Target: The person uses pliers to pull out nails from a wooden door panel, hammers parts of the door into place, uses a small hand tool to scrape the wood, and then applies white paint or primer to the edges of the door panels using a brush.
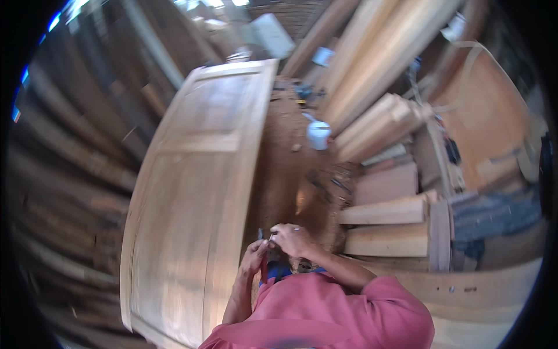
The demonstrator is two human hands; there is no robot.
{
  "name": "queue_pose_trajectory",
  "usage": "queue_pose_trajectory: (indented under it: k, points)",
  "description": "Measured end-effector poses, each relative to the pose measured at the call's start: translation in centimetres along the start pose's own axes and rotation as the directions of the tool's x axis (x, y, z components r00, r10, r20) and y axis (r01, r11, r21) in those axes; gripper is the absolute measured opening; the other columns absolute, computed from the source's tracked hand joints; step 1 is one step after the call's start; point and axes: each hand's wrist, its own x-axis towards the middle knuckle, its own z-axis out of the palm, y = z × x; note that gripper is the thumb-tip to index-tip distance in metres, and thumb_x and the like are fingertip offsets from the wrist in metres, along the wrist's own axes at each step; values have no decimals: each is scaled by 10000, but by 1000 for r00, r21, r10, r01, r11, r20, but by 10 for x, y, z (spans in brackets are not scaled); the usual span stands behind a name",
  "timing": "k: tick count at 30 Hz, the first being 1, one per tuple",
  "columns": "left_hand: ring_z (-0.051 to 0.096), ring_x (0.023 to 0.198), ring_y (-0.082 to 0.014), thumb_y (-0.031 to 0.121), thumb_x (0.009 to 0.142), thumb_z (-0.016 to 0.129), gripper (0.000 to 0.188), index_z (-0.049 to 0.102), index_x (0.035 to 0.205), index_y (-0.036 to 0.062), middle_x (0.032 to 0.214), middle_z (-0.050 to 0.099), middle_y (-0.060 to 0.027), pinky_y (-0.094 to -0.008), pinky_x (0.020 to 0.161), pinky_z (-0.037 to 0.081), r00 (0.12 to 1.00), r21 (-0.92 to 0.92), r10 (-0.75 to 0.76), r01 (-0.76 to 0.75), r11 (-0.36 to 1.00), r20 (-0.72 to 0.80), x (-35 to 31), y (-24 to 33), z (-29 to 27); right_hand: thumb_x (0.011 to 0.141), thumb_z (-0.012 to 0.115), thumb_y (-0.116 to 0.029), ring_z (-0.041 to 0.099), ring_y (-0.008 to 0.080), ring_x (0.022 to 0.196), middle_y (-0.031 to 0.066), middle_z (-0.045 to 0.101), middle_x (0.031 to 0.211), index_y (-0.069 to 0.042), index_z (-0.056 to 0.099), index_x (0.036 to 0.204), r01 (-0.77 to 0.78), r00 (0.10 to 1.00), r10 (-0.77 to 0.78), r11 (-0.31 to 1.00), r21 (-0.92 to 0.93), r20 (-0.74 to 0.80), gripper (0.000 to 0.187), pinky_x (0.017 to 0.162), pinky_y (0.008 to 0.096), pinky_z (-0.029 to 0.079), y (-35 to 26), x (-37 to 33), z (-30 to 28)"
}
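Near, right of a panelled wooden door (177, 232), the left hand (253, 257) curls round a slender dark-tipped object (260, 234); the right hand (294, 241) bends inward, its grip unclear to us. Planks (386, 241) lie right of the brown floor (282, 168).

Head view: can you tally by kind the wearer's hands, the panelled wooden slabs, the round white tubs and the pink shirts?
Hands: 2 (left hand, right hand)
Panelled wooden slab: 1
Round white tub: 1
Pink shirt: 1
Total: 5
The small items in the hands are too blurred to count.
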Motion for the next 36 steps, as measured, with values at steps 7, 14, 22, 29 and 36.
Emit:
queue_pose_trajectory:
  k: [7,14,22,29,36]
  points:
    - [450,604,-61,369,1006,582,321,685,881,91,669,509,53,-247,556,382,960,319,-117,30,947,255,135,51,-7,922,550,-266,671,372,997,180,716,953,-67,723,993,-378,923,363,919,114,128,273,859,481,526,78,61,-5]
    - [534,731,-95,444,1021,519,433,678,1042,43,802,610,8,-283,675,465,811,713,-407,-18,700,420,248,152,55,861,575,-192,666,379,959,188,675,972,-35,681,886,-615,777,629,754,231,17,191,809,502,539,171,69,-46]
    - [471,600,-92,638,1005,378,723,453,1477,96,933,629,-55,-254,530,433,755,496,-386,94,863,529,355,165,76,912,562,-170,648,337,944,140,671,982,-117,648,948,-829,137,844,385,406,-519,108,835,447,511,303,-45,-115]
    - [421,444,-97,460,971,623,350,553,988,118,580,486,5,-261,426,364,763,540,-537,299,787,359,405,151,98,909,554,-167,671,404,869,174,697,877,-85,660,883,-896,-222,639,164,412,-736,136,768,497,522,443,-176,-294]
    - [466,453,-118,216,971,640,180,510,894,118,621,511,-18,-271,399,387,772,321,-635,592,740,39,443,126,132,931,556,-265,670,422,972,209,705,1000,-125,702,1035,-915,-386,493,-100,390,-780,228,842,521,520,544,-267,-486]
